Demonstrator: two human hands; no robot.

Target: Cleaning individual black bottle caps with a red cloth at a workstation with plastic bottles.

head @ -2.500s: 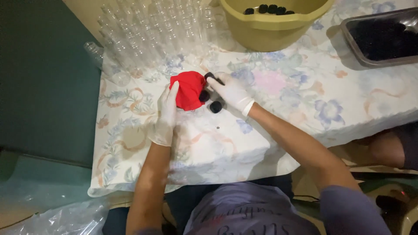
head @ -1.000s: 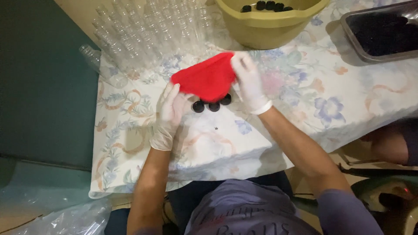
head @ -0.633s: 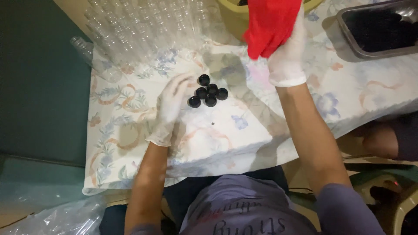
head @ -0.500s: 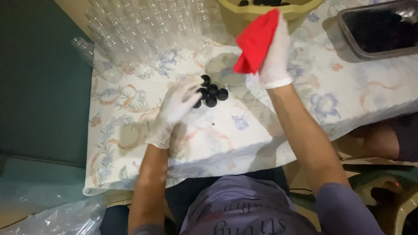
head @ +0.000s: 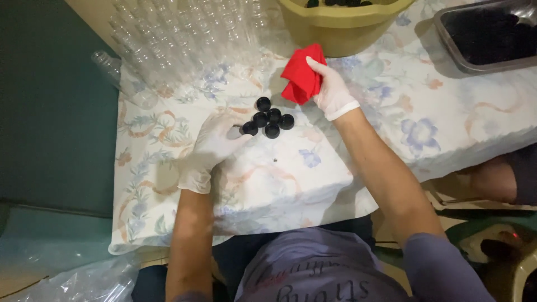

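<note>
the gloved right hand (head: 330, 92) has its fingers clamped on a crumpled red cloth (head: 301, 74), lifted clear at two o'clock of the small round black caps (head: 269, 119) (a tight cluster on the floral-clothed worktop (head: 268, 179)); the gloved left hand (head: 215, 140) touches the nearest cap with fingers loosely apart, as if to corral them.

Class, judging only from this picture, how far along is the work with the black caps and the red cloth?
Done: five black caps lie clustered on the floral tablecloth, uncovered. In hand: the right hand grips the bunched red cloth beside the yellow-green tub; the left hand touches the nearest cap. Left: many clear plastic bottles stand uncapped, and more dark pieces sit in the tub and metal tray.
</note>
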